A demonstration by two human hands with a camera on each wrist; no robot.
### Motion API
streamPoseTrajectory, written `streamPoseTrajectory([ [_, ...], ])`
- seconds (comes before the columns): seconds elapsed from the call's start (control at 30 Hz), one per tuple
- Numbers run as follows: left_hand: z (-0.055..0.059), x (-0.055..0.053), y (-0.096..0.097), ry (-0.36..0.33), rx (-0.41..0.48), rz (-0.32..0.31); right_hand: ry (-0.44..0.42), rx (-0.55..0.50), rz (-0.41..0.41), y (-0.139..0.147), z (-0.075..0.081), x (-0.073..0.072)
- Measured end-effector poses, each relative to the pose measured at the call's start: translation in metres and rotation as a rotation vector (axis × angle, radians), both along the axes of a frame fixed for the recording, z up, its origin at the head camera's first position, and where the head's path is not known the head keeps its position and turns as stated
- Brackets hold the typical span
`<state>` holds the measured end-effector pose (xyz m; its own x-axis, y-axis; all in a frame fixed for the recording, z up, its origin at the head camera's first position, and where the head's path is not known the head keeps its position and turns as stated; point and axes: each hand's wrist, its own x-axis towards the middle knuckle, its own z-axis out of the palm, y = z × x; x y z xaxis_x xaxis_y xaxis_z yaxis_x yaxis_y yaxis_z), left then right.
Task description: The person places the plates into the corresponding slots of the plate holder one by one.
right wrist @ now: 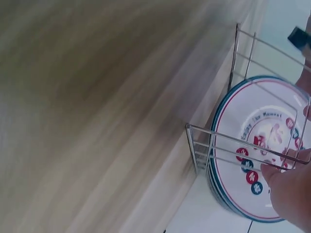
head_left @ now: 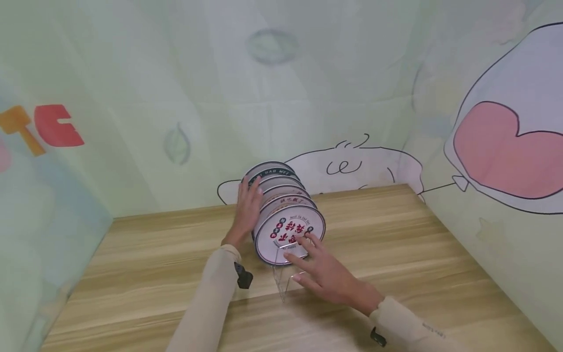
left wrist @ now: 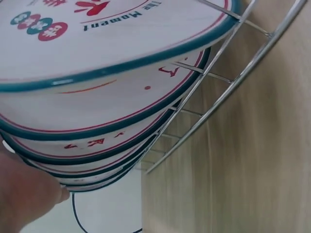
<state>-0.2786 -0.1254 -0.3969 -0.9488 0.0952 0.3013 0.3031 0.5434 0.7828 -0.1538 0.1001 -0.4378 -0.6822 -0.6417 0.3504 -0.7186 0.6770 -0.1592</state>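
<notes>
Wooden tabletop [head_left: 396, 244]; pale green cartoon backdrop [head_left: 176, 73] behind (pink heart [head_left: 506, 146] at right, leaf outline [head_left: 177, 143]).

free: table [head_left: 396, 234] right of plates [head_left: 288, 230] | blocked: wire rack [head_left: 281, 278] in front

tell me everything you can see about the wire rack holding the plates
The wire rack is thin, shiny metal rod, silver in colour, with curved side rails and straight cross bars. It stands on the wooden table near the back wall and holds a row of round plates on edge, white with dark rims and red print. The right hand touches its front bar and the front plate; the left hand rests against the plates' side.
</notes>
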Motion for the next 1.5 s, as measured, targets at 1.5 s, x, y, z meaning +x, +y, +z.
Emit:
streamPoseTrajectory([
  [1.5,0.017,0.028,0.005,-0.019,-0.07,-0.008,0.1,0.037,-0.063,-0.03,-0.005,0.002],
])
